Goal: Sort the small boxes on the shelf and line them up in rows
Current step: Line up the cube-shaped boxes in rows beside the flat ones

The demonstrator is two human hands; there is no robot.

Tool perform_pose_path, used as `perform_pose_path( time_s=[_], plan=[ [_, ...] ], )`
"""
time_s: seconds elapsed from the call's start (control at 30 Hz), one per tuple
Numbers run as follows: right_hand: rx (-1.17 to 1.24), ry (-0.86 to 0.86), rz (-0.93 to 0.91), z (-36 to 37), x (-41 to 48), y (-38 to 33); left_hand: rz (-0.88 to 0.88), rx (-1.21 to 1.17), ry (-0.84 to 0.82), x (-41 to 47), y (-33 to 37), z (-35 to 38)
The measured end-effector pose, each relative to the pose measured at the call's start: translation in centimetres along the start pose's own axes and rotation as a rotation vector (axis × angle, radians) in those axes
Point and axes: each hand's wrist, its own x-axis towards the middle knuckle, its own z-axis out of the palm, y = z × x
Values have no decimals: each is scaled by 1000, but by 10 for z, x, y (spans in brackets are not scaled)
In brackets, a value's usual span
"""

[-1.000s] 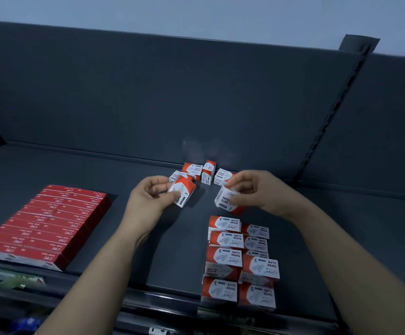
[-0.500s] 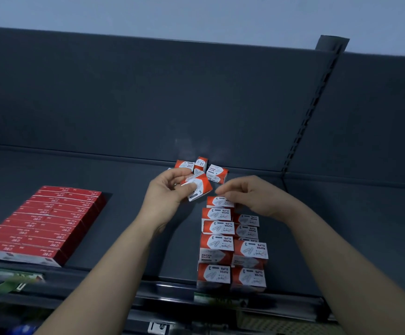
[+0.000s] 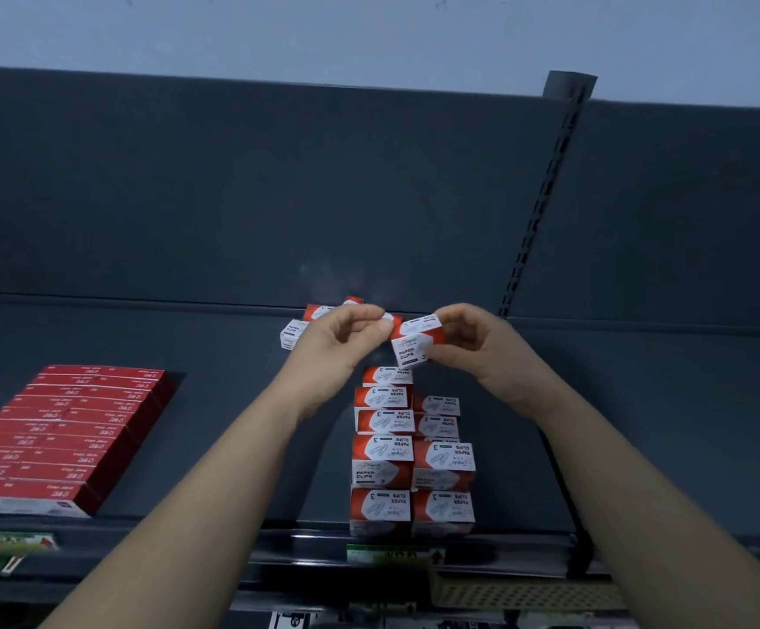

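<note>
While the small box (image 3: pixel 414 345) hangs in the air above the shelf (image 3: pixel 215 447), I have it pinched in my right hand (image 3: pixel 473 347), fingers curled over its right end and thumb underneath. My left hand (image 3: pixel 342 342) is curled too, its fingertips brought together right at the box's upper left corner. I cannot tell whether they actually pinch the box or only touch it. The box sits just behind and above the far end of the two rows (image 3: pixel 410 451) already lined up in the middle of the shelf. Its long axis runs across my view, left to right, with the right end tipped a little higher, which matches how the boxes in the rows lie. The right row stops short of the left one, so I judge the free spot to be at its back end, just below the box and toward me from the right hand, which is the nearer hand. It is a red and white carton, its front face reading "PAPER CLIPS" upright to me with a 3 beside it, the same print as on the rows. A few loose boxes (image 3: pixel 294 333) lie unsorted against the back wall behind my left hand, and a block of flat red packs (image 3: pixel 65 433) sits well apart on the left.
</note>
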Motion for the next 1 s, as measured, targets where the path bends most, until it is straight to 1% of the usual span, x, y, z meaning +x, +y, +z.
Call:
perform_pose_path(
  time_s=[0.1,0.17,0.23,0.4,0.53,0.63,0.9,1.0],
  plan=[
    [56,34,39,-13,-15,9,-66,69,1,-6,-7,2],
    [120,44,63,-21,-27,14,-105,65,-14,-11,-13,2],
    [154,32,76,-25,-39,17,-141,1,-20,-16,-17,3],
    [84,-6,104,-15,-65,23,-198,-89,-23,-30,-37,5],
    [78,-5,132,-1,-74,26,-278,-246,-47,-38,-51,6],
    [98,1,130,4,-79,27,-307,-314,-55,-40,-52,10],
    [108,47,182,10,-85,26,-327,-270,-105,-44,-50,17],
    [85,29,200,10,-84,26,-326,-287,-118,-45,-47,19]
  ],
)
